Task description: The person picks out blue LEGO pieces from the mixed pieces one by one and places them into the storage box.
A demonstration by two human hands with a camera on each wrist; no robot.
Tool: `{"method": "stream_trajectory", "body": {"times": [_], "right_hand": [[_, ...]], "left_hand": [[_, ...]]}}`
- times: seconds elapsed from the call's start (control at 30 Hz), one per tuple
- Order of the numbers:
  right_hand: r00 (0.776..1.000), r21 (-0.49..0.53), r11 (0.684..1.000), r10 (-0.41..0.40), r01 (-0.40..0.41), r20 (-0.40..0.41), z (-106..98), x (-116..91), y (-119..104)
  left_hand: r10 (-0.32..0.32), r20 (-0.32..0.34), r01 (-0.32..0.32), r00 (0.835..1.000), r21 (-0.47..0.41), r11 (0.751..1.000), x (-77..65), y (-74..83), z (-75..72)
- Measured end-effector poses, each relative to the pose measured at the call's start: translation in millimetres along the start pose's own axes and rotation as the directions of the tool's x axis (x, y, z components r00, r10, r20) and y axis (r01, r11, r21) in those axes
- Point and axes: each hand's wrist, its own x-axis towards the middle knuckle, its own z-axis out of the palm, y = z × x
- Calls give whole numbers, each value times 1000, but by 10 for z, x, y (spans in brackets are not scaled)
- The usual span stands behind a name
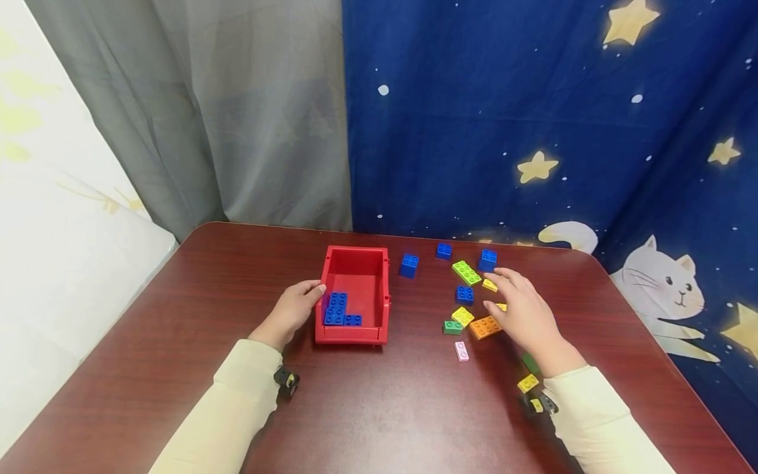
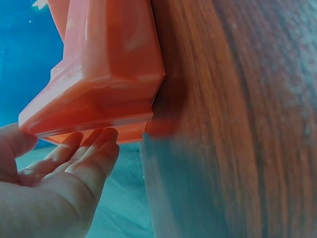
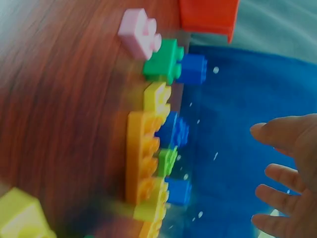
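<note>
My left hand (image 1: 291, 311) grips the left wall of a red plastic bin (image 1: 358, 336), the thumb over its rim. In the left wrist view the fingers (image 2: 94, 153) lie against the bin's outer side. Several blue bricks (image 1: 335, 309) sit in the bin's near left corner. My right hand (image 1: 524, 311) hovers over the loose bricks with nothing between its spread fingers. Just beneath it are an orange brick (image 1: 485, 327) and part of a yellow one. A blue brick (image 1: 488, 260) stands beyond its fingertips, and another blue brick (image 1: 464, 295) lies to their left.
Around them lie a lime brick (image 1: 466, 272), a yellow brick (image 1: 462, 316), a green brick (image 1: 453, 327) and a pink brick (image 1: 461, 351). Farther blue bricks (image 1: 409, 265) stand right of the bin. Another yellow brick (image 1: 528, 384) lies by the right wrist. Curtains (image 1: 438, 131) hang behind the table (image 1: 379, 408).
</note>
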Motion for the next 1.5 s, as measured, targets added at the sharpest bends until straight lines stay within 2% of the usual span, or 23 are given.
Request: {"method": "stream_trajectory", "body": {"times": [0.17, 0.33, 0.5, 0.77, 1.1, 1.5], "right_hand": [[997, -14, 997, 72, -72, 17, -1, -56, 151], [985, -52, 986, 163, -160, 58, -23, -104, 269], [963, -74, 969, 243, -235, 118, -38, -126, 382], [925, -85, 947, 321, -310, 203, -38, -164, 531], [909, -107, 942, 334, -317, 250, 1, -211, 668], [883, -108, 934, 357, -340, 305, 2, -249, 809]], "left_hand": [[4, 3, -4, 1000, -6, 1000, 1, -2, 6], [6, 4, -6, 1000, -3, 1000, 6, -7, 9], [2, 8, -2, 1000, -7, 1000, -4, -4, -14], [0, 16, 0, 1000, -11, 1000, -23, 12, -29], [-19, 16, 19, 1000, -2, 1000, -2, 5, -19], [-11, 15, 11, 1000, 4, 1000, 7, -4, -21]]}}
